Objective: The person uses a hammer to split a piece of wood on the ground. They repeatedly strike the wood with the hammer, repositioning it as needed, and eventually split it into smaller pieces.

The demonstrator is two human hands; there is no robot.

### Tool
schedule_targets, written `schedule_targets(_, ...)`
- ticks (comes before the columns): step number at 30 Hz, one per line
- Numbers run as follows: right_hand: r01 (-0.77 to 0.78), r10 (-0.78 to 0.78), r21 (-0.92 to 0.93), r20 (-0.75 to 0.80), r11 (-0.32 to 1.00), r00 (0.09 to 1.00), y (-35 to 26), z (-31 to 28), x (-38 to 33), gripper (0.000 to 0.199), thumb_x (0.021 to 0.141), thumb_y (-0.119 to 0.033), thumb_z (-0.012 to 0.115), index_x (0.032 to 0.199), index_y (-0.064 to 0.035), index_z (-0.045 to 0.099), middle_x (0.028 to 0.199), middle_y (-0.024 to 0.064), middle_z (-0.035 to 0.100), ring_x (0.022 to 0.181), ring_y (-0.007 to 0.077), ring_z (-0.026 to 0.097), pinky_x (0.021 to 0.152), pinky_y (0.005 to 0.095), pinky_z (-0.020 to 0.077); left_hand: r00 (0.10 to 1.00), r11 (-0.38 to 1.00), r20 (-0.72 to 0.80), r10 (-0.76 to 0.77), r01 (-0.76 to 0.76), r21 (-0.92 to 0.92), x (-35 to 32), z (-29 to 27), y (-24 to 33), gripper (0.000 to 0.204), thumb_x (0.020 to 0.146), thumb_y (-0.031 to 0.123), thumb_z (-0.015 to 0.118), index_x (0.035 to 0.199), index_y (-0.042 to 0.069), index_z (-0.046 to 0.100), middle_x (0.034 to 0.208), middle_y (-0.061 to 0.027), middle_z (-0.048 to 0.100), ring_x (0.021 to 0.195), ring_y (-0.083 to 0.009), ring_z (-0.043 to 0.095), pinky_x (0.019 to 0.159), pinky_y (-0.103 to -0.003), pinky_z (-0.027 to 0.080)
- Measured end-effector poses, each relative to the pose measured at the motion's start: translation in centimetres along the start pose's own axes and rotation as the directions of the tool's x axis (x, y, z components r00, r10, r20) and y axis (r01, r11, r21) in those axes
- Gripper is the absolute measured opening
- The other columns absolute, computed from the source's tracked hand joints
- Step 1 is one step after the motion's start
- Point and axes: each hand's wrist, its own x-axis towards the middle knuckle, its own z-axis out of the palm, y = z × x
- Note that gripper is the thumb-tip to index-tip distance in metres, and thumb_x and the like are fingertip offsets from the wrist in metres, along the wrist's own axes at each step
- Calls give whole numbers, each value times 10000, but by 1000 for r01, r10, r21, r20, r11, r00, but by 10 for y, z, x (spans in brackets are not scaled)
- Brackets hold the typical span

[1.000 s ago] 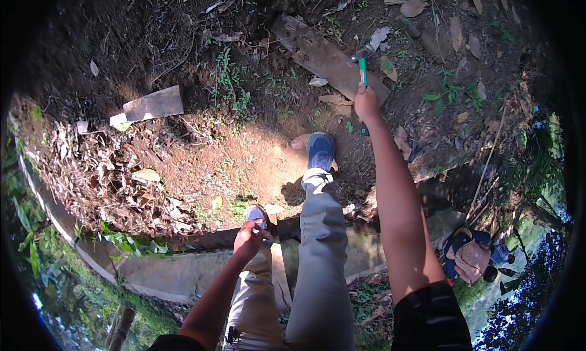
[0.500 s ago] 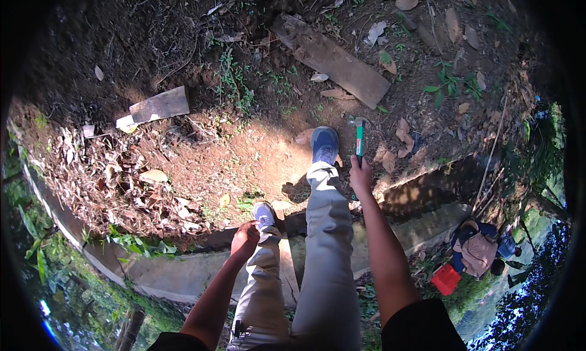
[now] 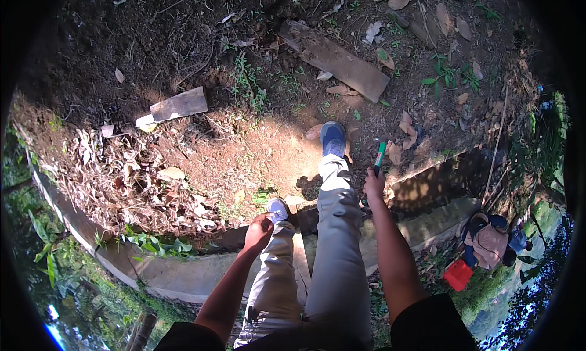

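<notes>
A hammer with a green and black handle [image 3: 379,158] is in my right hand [image 3: 374,184], whose fingers wrap round the grip. Its head points away from me, beyond the hand and to the right of my forward shoe [image 3: 333,137]. My left hand [image 3: 260,231] hangs over the concrete edge beside my rear shoe [image 3: 278,209]. Its fingers are curled together, and anything inside them is hidden.
A low curved concrete wall [image 3: 201,272] runs beneath me. Beyond it lie a long weathered board [image 3: 342,64], a shorter board [image 3: 179,104] and dry leaves [image 3: 134,174]. At the right, a person [image 3: 488,244] is near a red object [image 3: 458,275].
My right hand has drawn back nearer to me with the hammer, whose head now leans further right. The whole scene has shifted slightly right in view; the left hand stays closed.
</notes>
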Motion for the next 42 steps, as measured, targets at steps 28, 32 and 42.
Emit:
schedule_targets(28, 29, -20, -612, 21, 790, 1000, 40, -229, -257, 361, 899, -293, 636, 1132, -17, 645, 976, 226, 698, 994, 424, 664, 861, 506, 496, 972, 990, -203, 119, -99, 104, -152, -241, -30, 399, 874, 37, 656, 1269, 55, 606, 912, -100, 722, 788, -190, 665, 726, -333, 523)
schedule_targets(32, 273, -300, -667, 78, 693, 951, -17, -225, -234, 314, 933, -300, 629, 1100, -35, 641, 950, 242, 686, 940, 441, 651, 799, 494, 492, 965, 971, -130, 227, -214, 107, -125, -215, -14, 413, 872, 33, 645, 1280, 71, 594, 935, -94, 725, 818, -187, 672, 751, -328, 523)
schedule_targets(42, 386, -428, -581, 71, 717, 901, -103, -192, -279, 254, 956, -251, 604, 1042, -12, 623, 903, 218, 679, 807, 354, 649, 733, 436, 485, 975, 978, -82, 205, -200, 62, -134, -212, -29, 412, 872, 48, 614, 1282, 86, 591, 953, -122, 727, 877, -248, 684, 812, -359, 522)
